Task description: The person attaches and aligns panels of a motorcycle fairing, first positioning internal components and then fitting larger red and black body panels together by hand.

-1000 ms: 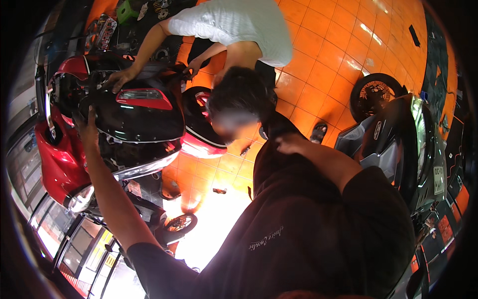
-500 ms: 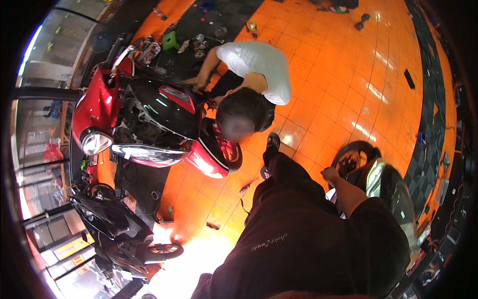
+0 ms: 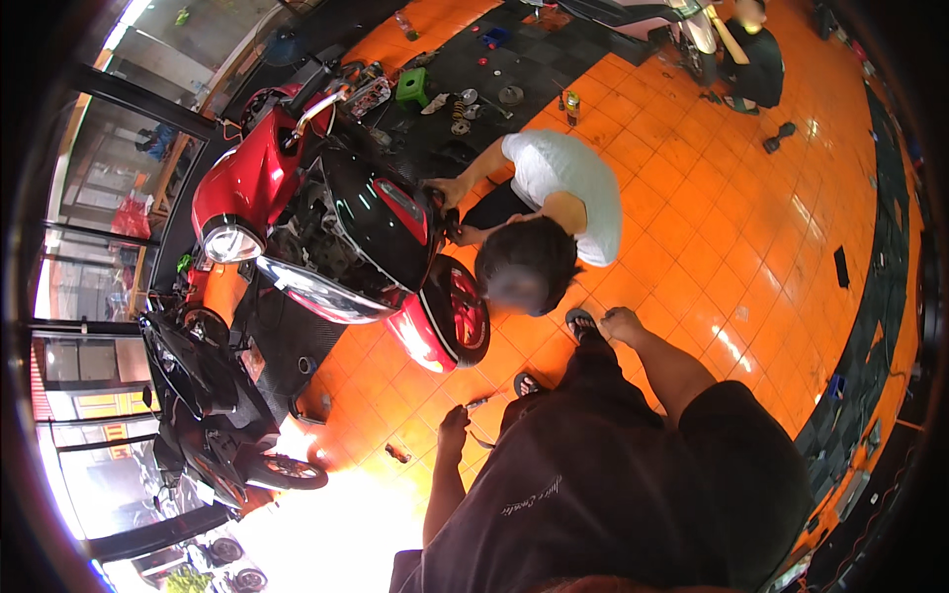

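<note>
My right hand (image 3: 621, 324) hangs above the orange tiled floor, its fingers curled closed with nothing visible in them. It is nearest to my sandalled foot (image 3: 581, 321). My left hand (image 3: 454, 423) is low on the left, also curled, with no held thing showing. Beside it in the picture, a small dark screwdriver-like tool (image 3: 478, 402) lies on the floor. Ahead to the left stands a red and black scooter (image 3: 222, 188) with part of its bodywork off. A person in a white shirt (image 3: 578, 188) bends at its rear, both hands at the tail.
A black scooter (image 3: 203, 385) stands at left. A green stool (image 3: 411, 86) and scattered parts are on dark matting (image 3: 539, 64) at the back. Another person (image 3: 756, 64) crouches by a pale scooter (image 3: 692, 25) far right. A small dark object (image 3: 398, 452) lies on the floor.
My view has shifted, bringing the far person and pale scooter into sight. My left hand has appeared. My right hand is now away from the motorbike on the right, which has left the view.
</note>
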A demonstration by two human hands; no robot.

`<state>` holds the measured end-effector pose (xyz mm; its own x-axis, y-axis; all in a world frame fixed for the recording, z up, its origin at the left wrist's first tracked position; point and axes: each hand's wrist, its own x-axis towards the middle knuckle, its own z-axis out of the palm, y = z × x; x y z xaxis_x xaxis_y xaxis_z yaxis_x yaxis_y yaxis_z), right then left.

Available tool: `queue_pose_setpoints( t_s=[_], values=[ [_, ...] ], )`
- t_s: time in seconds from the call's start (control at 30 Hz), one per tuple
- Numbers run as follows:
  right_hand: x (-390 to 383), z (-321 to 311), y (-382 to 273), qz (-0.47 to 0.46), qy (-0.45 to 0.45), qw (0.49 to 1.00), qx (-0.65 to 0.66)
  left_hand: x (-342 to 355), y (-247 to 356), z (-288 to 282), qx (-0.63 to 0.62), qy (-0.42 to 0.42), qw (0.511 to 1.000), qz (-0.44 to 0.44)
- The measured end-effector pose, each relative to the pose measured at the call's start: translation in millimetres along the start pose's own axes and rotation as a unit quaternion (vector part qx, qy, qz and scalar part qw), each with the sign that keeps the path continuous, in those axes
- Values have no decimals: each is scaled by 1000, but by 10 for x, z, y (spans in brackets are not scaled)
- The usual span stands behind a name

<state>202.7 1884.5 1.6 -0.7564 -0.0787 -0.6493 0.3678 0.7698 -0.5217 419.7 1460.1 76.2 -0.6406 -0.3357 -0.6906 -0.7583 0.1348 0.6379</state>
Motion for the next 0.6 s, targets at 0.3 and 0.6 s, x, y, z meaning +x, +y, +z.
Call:
queue_pose_setpoints(
  t_s=[0.3, 0.6],
  values=[
    [383, -440, 1548, 50, -129, 974, -177, -262, -590, 484, -84, -12, 970, -226],
    [842, -1142, 1359, 140, -138, 973, -118, -559, -874, 1334, -94, 1, 981, -171]
  ],
)
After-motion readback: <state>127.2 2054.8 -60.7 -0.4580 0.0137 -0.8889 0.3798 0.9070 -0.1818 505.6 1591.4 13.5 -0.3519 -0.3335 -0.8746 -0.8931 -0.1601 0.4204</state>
